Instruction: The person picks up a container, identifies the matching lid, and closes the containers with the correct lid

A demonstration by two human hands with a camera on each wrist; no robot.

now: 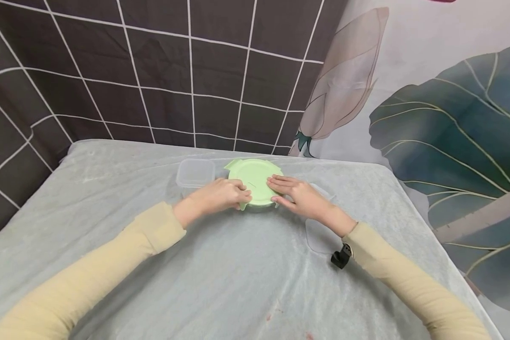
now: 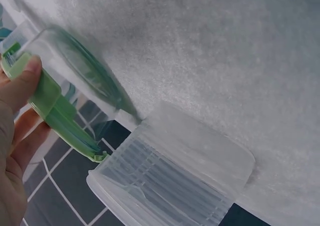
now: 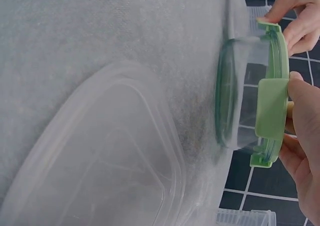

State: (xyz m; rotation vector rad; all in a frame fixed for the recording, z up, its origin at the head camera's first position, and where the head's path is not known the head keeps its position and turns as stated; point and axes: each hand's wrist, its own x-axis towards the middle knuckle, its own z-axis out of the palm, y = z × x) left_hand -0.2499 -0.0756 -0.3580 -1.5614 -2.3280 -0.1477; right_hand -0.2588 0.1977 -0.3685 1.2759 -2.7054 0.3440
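A round glass container (image 3: 231,94) with a light green lid (image 1: 257,177) stands on the table. My left hand (image 1: 225,192) pinches one flap (image 2: 47,94) at the lid's near left edge, thumb on its outside and fingers curled over the lid. My right hand (image 1: 302,196) rests on the right part of the lid with its fingers fairly straight and its thumb at the near edge. In the right wrist view, another green flap (image 3: 271,109) lies folded down against the rim by the right thumb.
A clear rectangular plastic box (image 1: 196,173) stands left of the round container. A translucent lid (image 1: 320,236) lies flat beneath the right wrist, and another clear piece (image 1: 321,190) is partly hidden behind the right hand. Dark gridded cloth (image 1: 216,71) hangs behind the grey-covered table (image 1: 238,293).
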